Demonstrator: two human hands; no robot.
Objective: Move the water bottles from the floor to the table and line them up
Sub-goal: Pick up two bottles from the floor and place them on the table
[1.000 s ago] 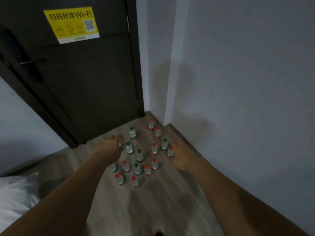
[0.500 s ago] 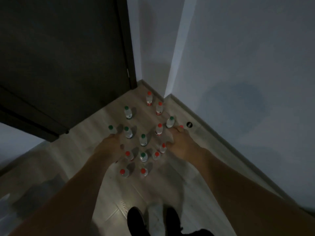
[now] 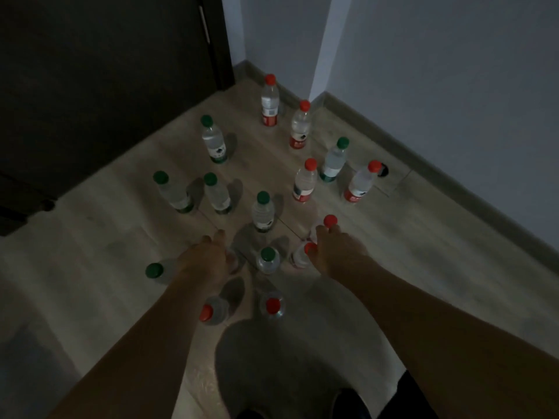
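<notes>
**Reaching into the cluster: both hands low over the bottles**

Standing nearest the person are two red-capped bottles, one [image 3: 211,313] under the left forearm and one [image 3: 273,306] just right of it. The centre green-capped bottle [image 3: 267,261] stands just beyond these, between the two hands, and serves as the landmark. Left of it, the left hand [image 3: 205,261] hangs low over the floor [image 3: 90,267], fingers pointing down and away; whether they are spread or closing on something I cannot tell, though a bottle seems partly hidden beneath the palm. A green-capped bottle [image 3: 157,272] stands further left. Right of the landmark, the right hand [image 3: 338,252] has its fingertips at two red caps, one [image 3: 309,248] near and one [image 3: 330,220] slightly beyond; a firm pinch is not visible. Beyond the landmark stand more bottles, green caps toward the dark door [image 3: 106,86], red caps toward the wall corner [image 3: 317,71]. No table is in view.

The likely trouble is crowding: bottles stand close together, so a forearm or wrist sweeping in could topple neighbours. Lifting by the cap alone risks a slip, and dim light makes misjudging a grasp easier.
</notes>
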